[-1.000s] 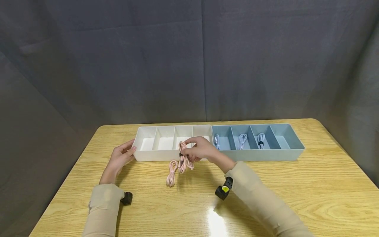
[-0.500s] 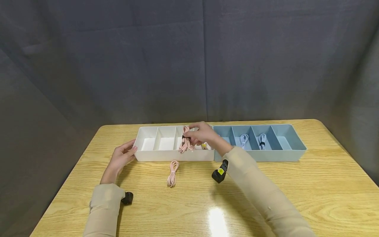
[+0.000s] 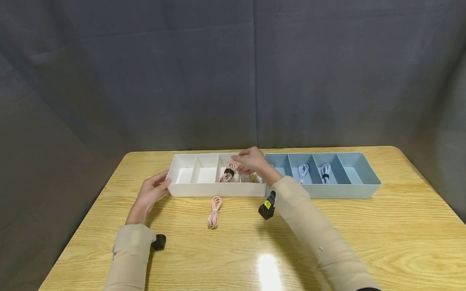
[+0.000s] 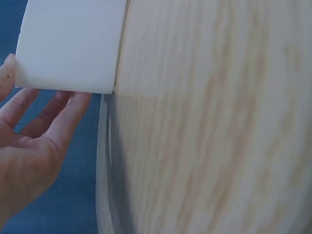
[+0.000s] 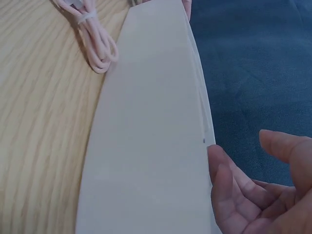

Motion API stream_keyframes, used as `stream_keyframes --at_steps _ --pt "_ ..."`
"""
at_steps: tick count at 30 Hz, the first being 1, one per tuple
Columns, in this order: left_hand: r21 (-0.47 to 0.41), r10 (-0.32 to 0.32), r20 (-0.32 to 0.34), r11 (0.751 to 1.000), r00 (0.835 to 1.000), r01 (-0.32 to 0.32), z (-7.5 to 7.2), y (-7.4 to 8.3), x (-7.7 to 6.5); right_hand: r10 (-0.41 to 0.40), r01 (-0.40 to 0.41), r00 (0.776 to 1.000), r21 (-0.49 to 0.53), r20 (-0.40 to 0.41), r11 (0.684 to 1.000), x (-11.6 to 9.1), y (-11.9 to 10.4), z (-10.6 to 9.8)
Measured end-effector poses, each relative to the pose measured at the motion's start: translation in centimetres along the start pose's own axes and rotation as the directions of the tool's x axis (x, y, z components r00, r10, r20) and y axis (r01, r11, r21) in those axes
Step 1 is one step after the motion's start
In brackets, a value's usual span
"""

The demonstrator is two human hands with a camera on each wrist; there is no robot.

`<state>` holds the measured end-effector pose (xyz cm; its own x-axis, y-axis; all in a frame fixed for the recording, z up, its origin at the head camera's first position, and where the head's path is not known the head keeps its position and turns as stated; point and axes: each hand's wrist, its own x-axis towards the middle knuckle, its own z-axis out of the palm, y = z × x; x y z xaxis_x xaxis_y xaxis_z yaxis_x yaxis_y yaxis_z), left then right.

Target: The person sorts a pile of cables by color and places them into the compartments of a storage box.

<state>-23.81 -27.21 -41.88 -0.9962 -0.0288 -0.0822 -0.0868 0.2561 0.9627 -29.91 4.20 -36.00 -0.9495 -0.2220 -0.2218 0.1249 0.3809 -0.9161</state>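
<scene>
At the left end of the white divided box (image 3: 196, 190), my left hand (image 3: 151, 192) touches the end wall with fairly straight fingers, its thumb by the front corner. My right hand (image 3: 253, 161) hovers over the box's right part, its thumb and fingers apart and nothing between them in the right wrist view. Just left of it, a coiled pink cable (image 3: 231, 165) with a black strap lies in the third compartment from the left. Another coiled pink cable (image 3: 214, 213) rests on the table in front of the box. Something with a yellow bit (image 3: 254, 178), partly hidden, is in the rightmost compartment.
A blue-grey divided box (image 3: 338, 191) adjoins the white one on the right. Coiled pale cables (image 3: 303, 171) lie in its middle compartments, one with a black strap (image 3: 325, 176). Behind the wooden table (image 3: 204, 258) hangs a dark curtain (image 3: 182, 81).
My right hand has carried the black-strapped pink cable from in front of the white box up and into its third compartment and let go. The left hand stays at the box's end.
</scene>
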Motion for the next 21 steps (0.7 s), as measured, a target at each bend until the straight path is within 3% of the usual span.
stream_keyframes --at_steps 21 --pt "-0.005 -0.009 -0.010 1.000 1.000 0.009 -0.2 0.1 0.0 -0.139 0.144 0.987 -0.059 0.078 0.988 -3.2 1.2 1.4"
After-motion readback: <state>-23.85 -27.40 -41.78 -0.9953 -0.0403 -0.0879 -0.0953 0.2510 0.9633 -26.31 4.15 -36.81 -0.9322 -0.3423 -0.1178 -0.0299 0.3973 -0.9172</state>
